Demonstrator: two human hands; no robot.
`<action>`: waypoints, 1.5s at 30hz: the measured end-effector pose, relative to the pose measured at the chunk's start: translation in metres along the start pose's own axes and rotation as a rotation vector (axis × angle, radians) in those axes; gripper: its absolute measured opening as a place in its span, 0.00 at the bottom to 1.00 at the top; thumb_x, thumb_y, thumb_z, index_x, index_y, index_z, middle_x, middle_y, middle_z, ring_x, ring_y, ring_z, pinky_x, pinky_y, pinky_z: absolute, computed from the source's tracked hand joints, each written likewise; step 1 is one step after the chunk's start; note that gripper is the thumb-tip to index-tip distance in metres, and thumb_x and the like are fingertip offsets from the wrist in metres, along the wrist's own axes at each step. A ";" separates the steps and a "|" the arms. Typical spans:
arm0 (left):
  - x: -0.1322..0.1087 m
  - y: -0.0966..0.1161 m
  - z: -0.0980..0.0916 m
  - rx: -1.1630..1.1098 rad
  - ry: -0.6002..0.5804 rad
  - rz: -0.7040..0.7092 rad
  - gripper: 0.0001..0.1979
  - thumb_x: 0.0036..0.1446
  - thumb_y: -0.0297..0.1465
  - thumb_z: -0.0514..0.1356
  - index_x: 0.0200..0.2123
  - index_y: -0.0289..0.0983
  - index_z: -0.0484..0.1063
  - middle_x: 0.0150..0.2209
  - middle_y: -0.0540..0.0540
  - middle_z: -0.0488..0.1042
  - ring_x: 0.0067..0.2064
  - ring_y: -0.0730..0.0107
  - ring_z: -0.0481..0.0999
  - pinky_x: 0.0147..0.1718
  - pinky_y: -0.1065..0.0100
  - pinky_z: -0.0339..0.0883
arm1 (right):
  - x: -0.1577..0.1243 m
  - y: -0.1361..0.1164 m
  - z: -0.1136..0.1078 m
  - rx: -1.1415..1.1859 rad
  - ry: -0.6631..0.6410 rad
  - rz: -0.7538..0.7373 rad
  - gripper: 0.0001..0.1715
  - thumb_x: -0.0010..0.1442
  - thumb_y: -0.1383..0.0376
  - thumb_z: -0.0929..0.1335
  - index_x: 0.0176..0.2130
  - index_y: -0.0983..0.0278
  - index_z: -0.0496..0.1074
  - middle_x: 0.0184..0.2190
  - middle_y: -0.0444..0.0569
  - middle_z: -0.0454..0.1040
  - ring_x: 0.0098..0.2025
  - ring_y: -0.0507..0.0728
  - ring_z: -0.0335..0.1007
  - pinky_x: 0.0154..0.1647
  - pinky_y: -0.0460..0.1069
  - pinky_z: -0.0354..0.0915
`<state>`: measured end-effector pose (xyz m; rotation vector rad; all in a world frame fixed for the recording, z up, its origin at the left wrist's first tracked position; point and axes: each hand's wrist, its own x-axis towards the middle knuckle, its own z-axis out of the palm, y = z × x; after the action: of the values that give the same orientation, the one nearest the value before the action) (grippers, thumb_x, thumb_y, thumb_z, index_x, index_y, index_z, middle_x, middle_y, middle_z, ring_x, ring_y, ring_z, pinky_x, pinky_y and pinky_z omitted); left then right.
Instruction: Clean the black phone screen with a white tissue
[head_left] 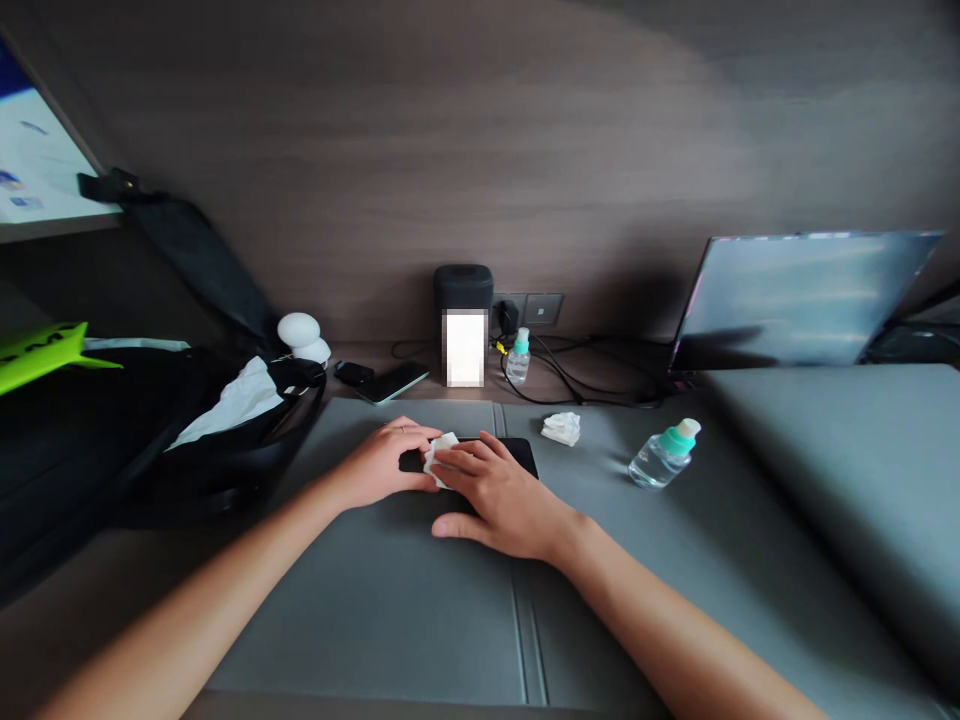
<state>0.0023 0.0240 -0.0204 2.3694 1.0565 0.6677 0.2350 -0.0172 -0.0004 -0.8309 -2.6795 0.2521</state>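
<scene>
The black bag (150,440), a white cloth spilling from its mouth, crowds the counter's left edge. It lies just beside the left hand (386,462), so there is little free room on that side. The left hand lies palm down on the left end of the black device (521,455), fingers loosely bent; whether it grips cannot be told. The device lies flat on the grey mat (375,600), centre, back half. The right hand (499,495) presses a white tissue (441,452) onto it, fingers stretched flat, thumb held apart. The mat is bare toward the near edge and to the right as far as the tipped bottle (664,455).

By count:
- Two tissues, the second one (561,428) loose.
- Two teal-capped bottles, one upright (517,357) at the back.
- One phone (394,382).
- One dark speaker (463,300).
- Two screens, far left (37,150) and right (802,300).

The wall behind is wood-grained panel and the light is dim.
</scene>
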 end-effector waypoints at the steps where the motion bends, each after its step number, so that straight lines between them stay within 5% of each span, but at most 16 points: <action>1: 0.000 0.000 0.000 0.002 0.001 -0.004 0.12 0.49 0.33 0.70 0.29 0.40 0.69 0.54 0.48 0.75 0.55 0.57 0.71 0.53 0.55 0.65 | -0.002 0.001 -0.001 0.003 -0.003 0.003 0.33 0.64 0.43 0.62 0.59 0.59 0.68 0.61 0.52 0.67 0.61 0.64 0.60 0.66 0.67 0.49; 9: 0.000 0.000 0.001 0.000 -0.009 0.003 0.10 0.50 0.31 0.70 0.30 0.40 0.70 0.53 0.49 0.76 0.55 0.58 0.70 0.54 0.55 0.64 | 0.001 -0.001 0.000 -0.047 -0.009 0.034 0.37 0.62 0.42 0.63 0.61 0.61 0.66 0.59 0.53 0.68 0.60 0.65 0.60 0.65 0.67 0.50; 16: -0.002 -0.001 0.000 0.017 -0.007 -0.007 0.11 0.51 0.34 0.70 0.29 0.40 0.70 0.55 0.49 0.74 0.55 0.58 0.70 0.54 0.54 0.64 | -0.019 0.014 -0.023 -0.005 -0.009 0.052 0.20 0.67 0.51 0.63 0.49 0.58 0.76 0.51 0.49 0.75 0.53 0.60 0.68 0.63 0.64 0.53; 24: -0.003 0.001 -0.002 -0.001 -0.001 -0.011 0.11 0.52 0.36 0.70 0.30 0.40 0.70 0.56 0.48 0.74 0.55 0.59 0.70 0.54 0.54 0.64 | -0.038 0.048 -0.032 0.036 -0.007 0.112 0.13 0.67 0.63 0.65 0.48 0.59 0.78 0.51 0.51 0.75 0.50 0.59 0.70 0.54 0.57 0.64; 37: -0.004 0.002 -0.003 -0.018 0.004 -0.012 0.11 0.51 0.36 0.70 0.29 0.40 0.70 0.55 0.49 0.74 0.55 0.58 0.70 0.54 0.55 0.65 | -0.069 0.044 -0.083 0.109 -0.142 0.428 0.14 0.65 0.56 0.65 0.39 0.59 0.77 0.36 0.47 0.79 0.37 0.56 0.75 0.37 0.49 0.67; 43: -0.003 0.004 -0.005 -0.015 0.011 -0.005 0.12 0.51 0.36 0.70 0.29 0.40 0.69 0.55 0.48 0.74 0.54 0.58 0.71 0.52 0.55 0.66 | -0.045 0.035 -0.078 -0.024 0.300 0.410 0.21 0.68 0.53 0.62 0.36 0.62 0.76 0.35 0.50 0.77 0.36 0.56 0.73 0.37 0.50 0.66; 45: -0.003 0.004 -0.005 -0.012 0.010 0.006 0.12 0.51 0.36 0.70 0.31 0.41 0.69 0.53 0.48 0.75 0.53 0.57 0.71 0.52 0.55 0.66 | -0.025 0.026 -0.066 -0.027 0.247 0.318 0.17 0.68 0.55 0.63 0.39 0.62 0.76 0.40 0.51 0.77 0.41 0.57 0.73 0.44 0.52 0.67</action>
<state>-0.0004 0.0199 -0.0149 2.3622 1.0474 0.6872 0.2915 -0.0054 0.0474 -1.2122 -2.3213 0.1734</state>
